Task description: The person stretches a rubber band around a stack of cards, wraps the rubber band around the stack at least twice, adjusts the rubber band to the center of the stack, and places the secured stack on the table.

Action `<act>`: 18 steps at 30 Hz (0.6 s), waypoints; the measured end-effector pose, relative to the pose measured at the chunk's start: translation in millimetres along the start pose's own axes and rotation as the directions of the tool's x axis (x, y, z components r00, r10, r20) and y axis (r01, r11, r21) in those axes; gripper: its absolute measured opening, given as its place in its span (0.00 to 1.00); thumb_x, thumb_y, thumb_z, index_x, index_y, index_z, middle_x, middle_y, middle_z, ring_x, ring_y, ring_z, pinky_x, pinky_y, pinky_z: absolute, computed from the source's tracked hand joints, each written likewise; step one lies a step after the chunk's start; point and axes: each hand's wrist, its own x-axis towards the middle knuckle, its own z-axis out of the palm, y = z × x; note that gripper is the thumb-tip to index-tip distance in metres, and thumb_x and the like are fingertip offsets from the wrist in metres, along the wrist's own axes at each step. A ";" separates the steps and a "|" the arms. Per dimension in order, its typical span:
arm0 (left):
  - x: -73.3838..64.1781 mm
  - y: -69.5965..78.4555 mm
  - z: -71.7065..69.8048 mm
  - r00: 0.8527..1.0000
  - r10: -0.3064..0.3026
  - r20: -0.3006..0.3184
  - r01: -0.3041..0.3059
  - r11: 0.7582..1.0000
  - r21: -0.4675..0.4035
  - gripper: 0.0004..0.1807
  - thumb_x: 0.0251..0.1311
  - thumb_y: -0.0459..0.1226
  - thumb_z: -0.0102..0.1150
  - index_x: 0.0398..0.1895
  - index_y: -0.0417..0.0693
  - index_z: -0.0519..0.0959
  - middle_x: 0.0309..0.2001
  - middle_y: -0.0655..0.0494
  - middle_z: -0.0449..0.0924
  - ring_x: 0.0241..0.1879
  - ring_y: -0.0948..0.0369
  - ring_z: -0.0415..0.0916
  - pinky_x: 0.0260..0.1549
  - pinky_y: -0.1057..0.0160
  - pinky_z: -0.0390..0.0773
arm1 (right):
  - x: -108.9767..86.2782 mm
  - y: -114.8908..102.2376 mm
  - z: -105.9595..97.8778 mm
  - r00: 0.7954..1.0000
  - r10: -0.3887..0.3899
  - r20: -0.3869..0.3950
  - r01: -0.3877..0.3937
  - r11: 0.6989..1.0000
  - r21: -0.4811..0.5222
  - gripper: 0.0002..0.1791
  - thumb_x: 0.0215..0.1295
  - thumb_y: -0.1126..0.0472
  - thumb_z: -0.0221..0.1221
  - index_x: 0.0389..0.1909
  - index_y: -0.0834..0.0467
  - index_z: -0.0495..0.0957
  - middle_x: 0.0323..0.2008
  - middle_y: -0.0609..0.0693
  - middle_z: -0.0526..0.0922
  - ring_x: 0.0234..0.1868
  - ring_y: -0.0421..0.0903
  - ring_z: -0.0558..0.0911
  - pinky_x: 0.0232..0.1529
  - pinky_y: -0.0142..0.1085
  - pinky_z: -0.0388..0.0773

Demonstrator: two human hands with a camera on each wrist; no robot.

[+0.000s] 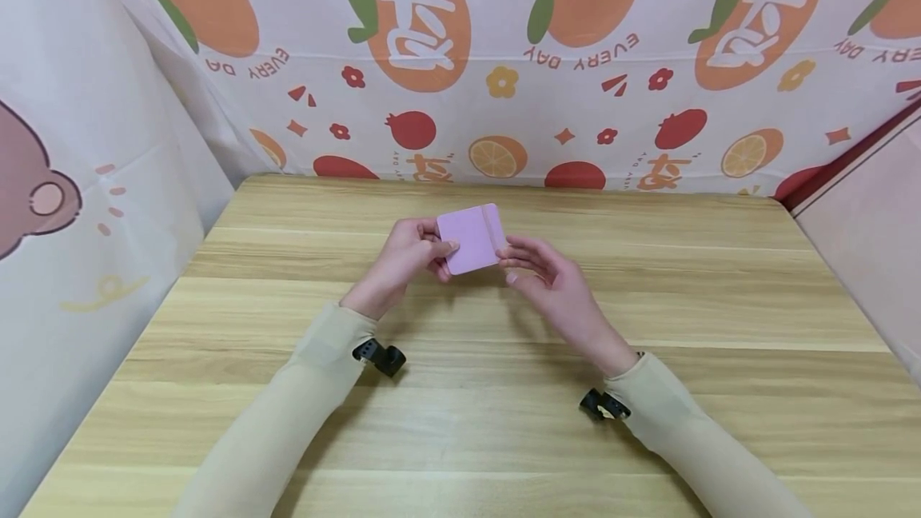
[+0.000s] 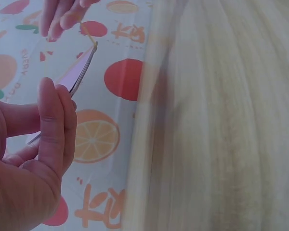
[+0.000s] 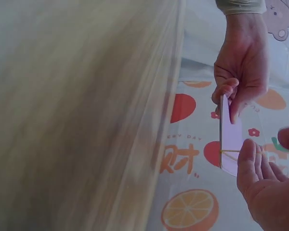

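A thin, square lilac booklet (image 1: 468, 240) with rounded corners is held tilted above the table. My left hand (image 1: 412, 258) grips its left side, thumb on the front face and fingers behind. A thin yellowish rubber band (image 3: 231, 151) crosses the booklet near its right edge. My right hand (image 1: 550, 282) is at that edge with its fingers hooked in the band, drawing part of it away from the cover, as the right wrist view shows. The right thumb stands apart from the fingers. In the left wrist view the booklet (image 2: 79, 72) appears nearly edge-on, partly hidden by left fingers.
Below the hands lies a wood-grain table (image 1: 460, 422). A white curtain printed with oranges (image 1: 496, 158) hangs behind its far edge, and another printed cloth (image 1: 108, 278) hangs at the left. Black wrist cameras (image 1: 381, 356) stick out from both sleeves.
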 end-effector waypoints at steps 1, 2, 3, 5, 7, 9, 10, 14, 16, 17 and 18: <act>0.2 0.0 -0.3 1.000 -0.004 0.002 0.004 1.000 0.002 0.09 0.62 0.26 0.57 0.43 0.27 0.75 0.28 0.44 0.78 0.18 0.60 0.74 0.19 0.66 0.79 | -0.3 -0.4 0.0 1.000 -0.001 0.005 0.002 1.000 -0.016 0.27 0.67 0.72 0.58 0.66 0.64 0.67 0.57 0.58 0.78 0.59 0.51 0.75 0.55 0.39 0.77; 0.2 0.2 -0.5 1.000 -0.007 0.004 0.007 1.000 0.005 0.09 0.62 0.25 0.57 0.44 0.26 0.76 0.29 0.44 0.78 0.18 0.60 0.74 0.19 0.67 0.79 | -0.6 -0.9 0.0 1.000 -0.003 0.011 0.004 1.000 -0.029 0.27 0.67 0.71 0.58 0.67 0.63 0.66 0.57 0.57 0.77 0.59 0.50 0.75 0.55 0.39 0.77; 0.3 0.3 -0.7 1.000 -0.009 0.006 0.009 1.000 0.006 0.09 0.62 0.25 0.57 0.44 0.26 0.76 0.29 0.44 0.78 0.18 0.60 0.74 0.19 0.67 0.78 | -1.0 -1.3 0.0 1.000 -0.005 0.016 0.005 0.999 -0.042 0.28 0.67 0.70 0.59 0.67 0.62 0.66 0.58 0.56 0.77 0.60 0.49 0.75 0.54 0.40 0.77; -0.1 -0.2 -1.3 1.000 -0.013 0.010 0.013 1.000 0.002 0.10 0.62 0.25 0.56 0.44 0.26 0.76 0.28 0.44 0.79 0.18 0.60 0.74 0.18 0.67 0.78 | -2.2 -2.0 0.8 1.000 -0.008 0.027 0.010 0.998 -0.065 0.28 0.67 0.69 0.59 0.67 0.61 0.66 0.58 0.55 0.77 0.60 0.50 0.75 0.54 0.43 0.77; -0.1 -0.8 -1.6 1.000 -0.017 0.013 0.017 1.000 -0.002 0.10 0.61 0.25 0.56 0.44 0.26 0.76 0.28 0.44 0.79 0.17 0.60 0.74 0.18 0.67 0.78 | -3.0 -2.7 1.8 0.999 -0.017 0.031 0.019 0.996 -0.085 0.27 0.67 0.68 0.60 0.67 0.61 0.67 0.59 0.55 0.77 0.60 0.50 0.75 0.56 0.47 0.76; 0.2 -1.3 -1.5 1.000 -0.017 0.018 0.017 1.000 0.001 0.10 0.61 0.25 0.56 0.45 0.26 0.76 0.29 0.43 0.79 0.17 0.60 0.74 0.18 0.67 0.78 | -3.6 -3.2 2.6 0.999 -0.031 0.026 0.034 0.994 -0.107 0.26 0.67 0.68 0.60 0.65 0.62 0.68 0.60 0.55 0.76 0.61 0.50 0.74 0.57 0.50 0.74; 0.4 -1.5 -1.3 1.000 -0.016 0.019 0.015 1.000 0.003 0.10 0.61 0.24 0.56 0.45 0.26 0.76 0.29 0.43 0.79 0.17 0.60 0.74 0.18 0.67 0.78 | -4.0 -3.6 3.0 0.999 -0.042 0.018 0.044 0.992 -0.122 0.25 0.67 0.69 0.60 0.64 0.63 0.69 0.60 0.56 0.76 0.61 0.50 0.74 0.58 0.50 0.73; 0.9 -1.0 -1.7 1.000 -0.010 0.013 0.010 1.000 0.014 0.10 0.62 0.24 0.56 0.45 0.26 0.75 0.28 0.44 0.79 0.16 0.60 0.74 0.18 0.66 0.79 | -6.9 -14.9 6.4 0.993 -0.109 -0.038 0.098 0.968 -0.231 0.22 0.65 0.72 0.60 0.60 0.63 0.73 0.59 0.55 0.75 0.59 0.48 0.74 0.61 0.48 0.72; 0.2 0.8 -1.0 1.000 0.006 0.017 -0.006 1.000 0.015 0.10 0.62 0.24 0.56 0.45 0.26 0.75 0.28 0.44 0.79 0.16 0.60 0.74 0.18 0.65 0.79 | -8.3 -25.3 8.5 0.987 -0.146 -0.070 0.121 0.952 -0.280 0.21 0.64 0.74 0.60 0.57 0.64 0.74 0.58 0.57 0.75 0.59 0.49 0.73 0.61 0.49 0.71; -0.2 1.9 -0.6 1.000 0.015 0.024 -0.015 1.000 0.013 0.09 0.62 0.24 0.56 0.44 0.27 0.76 0.28 0.44 0.79 0.16 0.60 0.74 0.18 0.65 0.79 | -8.9 -31.0 9.5 0.984 -0.156 -0.082 0.125 0.947 -0.296 0.20 0.63 0.75 0.60 0.57 0.65 0.75 0.58 0.57 0.75 0.59 0.49 0.73 0.61 0.49 0.71; -1.1 3.3 0.3 0.999 0.024 0.035 -0.025 1.000 0.013 0.09 0.62 0.25 0.57 0.44 0.27 0.76 0.28 0.44 0.79 0.16 0.60 0.75 0.18 0.65 0.79 | -9.1 -36.3 10.2 0.983 -0.162 -0.086 0.130 0.945 -0.300 0.19 0.63 0.76 0.60 0.56 0.66 0.75 0.58 0.59 0.74 0.60 0.50 0.72 0.61 0.51 0.70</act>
